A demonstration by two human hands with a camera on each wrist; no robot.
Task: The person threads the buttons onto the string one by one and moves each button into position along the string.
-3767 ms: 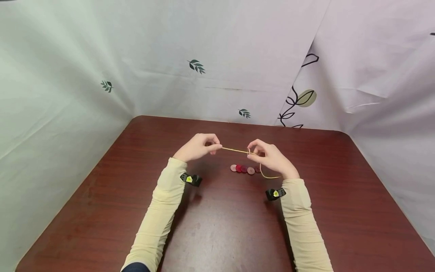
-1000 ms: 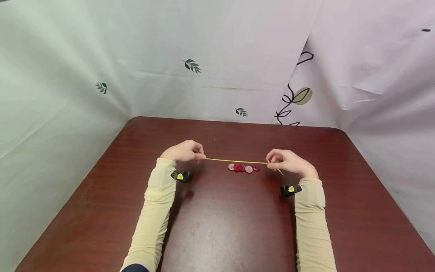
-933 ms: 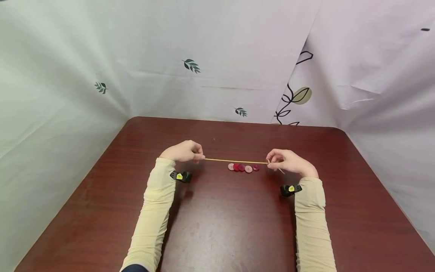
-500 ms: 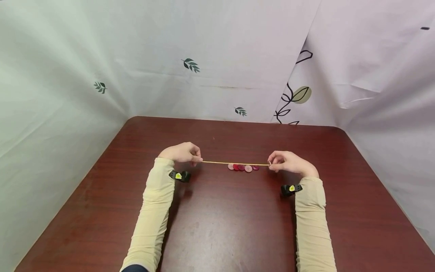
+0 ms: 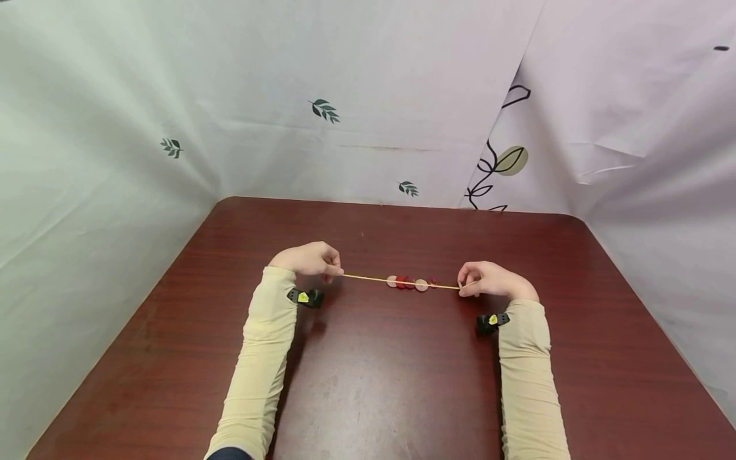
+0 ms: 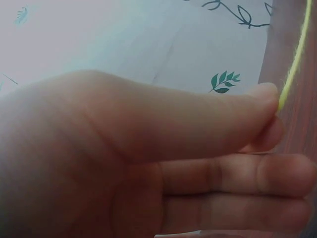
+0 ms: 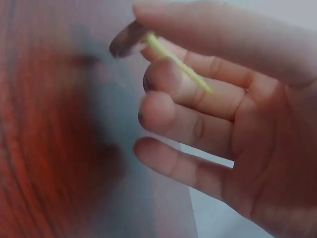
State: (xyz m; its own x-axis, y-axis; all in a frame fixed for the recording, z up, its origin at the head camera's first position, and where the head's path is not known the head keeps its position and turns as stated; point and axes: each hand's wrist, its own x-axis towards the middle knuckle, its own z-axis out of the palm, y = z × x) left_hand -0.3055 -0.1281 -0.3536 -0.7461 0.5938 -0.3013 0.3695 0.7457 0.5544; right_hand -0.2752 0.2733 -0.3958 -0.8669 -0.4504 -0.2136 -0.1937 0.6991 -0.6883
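Head view: left fingers (image 5: 335, 271) and right fingers (image 5: 469, 291) pinch the yellow string (image 5: 368, 278), its right end nearer than before, well inside the surface's (image 5: 368, 377) edges.

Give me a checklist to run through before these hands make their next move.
1. Left hand pinching the yellow string: ok.
2. Right hand pinching the small disc at the string's other side: ok.
3. String straight between the hands: ok, no sag in the head view.
4. Buttons lying on the table: ok, five in a row.
5. String clear of the buttons: cannot tell; it crosses them in the head view.
6. String passing through the disc: cannot tell; too blurred.
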